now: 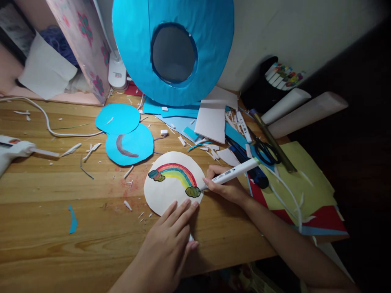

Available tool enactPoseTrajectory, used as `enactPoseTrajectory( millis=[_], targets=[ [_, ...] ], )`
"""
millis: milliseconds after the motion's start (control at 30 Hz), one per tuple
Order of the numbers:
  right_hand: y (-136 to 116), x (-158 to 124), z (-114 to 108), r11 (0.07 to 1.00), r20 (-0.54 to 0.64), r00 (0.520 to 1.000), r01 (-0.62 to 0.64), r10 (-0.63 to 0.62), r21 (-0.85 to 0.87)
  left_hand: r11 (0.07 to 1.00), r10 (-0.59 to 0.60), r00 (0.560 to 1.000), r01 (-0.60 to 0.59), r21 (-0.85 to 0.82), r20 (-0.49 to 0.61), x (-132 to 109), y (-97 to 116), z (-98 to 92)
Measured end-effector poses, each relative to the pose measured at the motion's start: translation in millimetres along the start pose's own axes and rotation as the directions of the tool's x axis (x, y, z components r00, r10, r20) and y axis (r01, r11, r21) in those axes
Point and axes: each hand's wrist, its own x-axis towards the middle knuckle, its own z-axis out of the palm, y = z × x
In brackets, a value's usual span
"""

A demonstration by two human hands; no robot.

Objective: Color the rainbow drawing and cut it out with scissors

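Note:
A round white paper disc (171,199) lies on the wooden table, bearing a drawn rainbow (174,171) with a coloured cloud at each end. My right hand (227,187) grips a white marker (235,171), its tip at the right-hand green cloud (193,191) near the disc's edge. My left hand (171,240) rests flat on the disc's lower part with fingers stretched out. Between its thumb and palm a small white piece shows, mostly hidden. Just behind the disc sit two overlapping blue paper circles (143,142), the nearer one carrying a dark curved stroke.
A large blue ring (131,53) stands at the back. White and blue paper scraps (210,122) litter the table. On the right are black scissors (265,150), a utility knife (256,175), coloured sheets (305,175) and a marker holder (265,81). A glue gun (15,150) lies left.

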Motion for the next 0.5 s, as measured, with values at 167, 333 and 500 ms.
enactPoseTrajectory(
  millis=[167,333,500],
  targets=[
    [0.4,-0.7,0.9,1.0,0.0,1.0,-0.008,0.008,-0.003,1.0,0.005,1.0,-0.005,0.003,-0.005,0.2,0.5,-1.1],
    [-0.2,-0.7,1.7,1.0,-0.008,1.0,0.001,-0.001,-0.004,1.0,-0.004,1.0,0.004,-0.011,-0.008,0.1,0.8,-1.1],
    [-1.7,-1.2,1.1,1.0,0.007,1.0,-0.016,0.016,-0.007,1.0,-0.009,1.0,0.008,-0.027,-0.015,-0.3,0.5,-0.1]
  ],
)
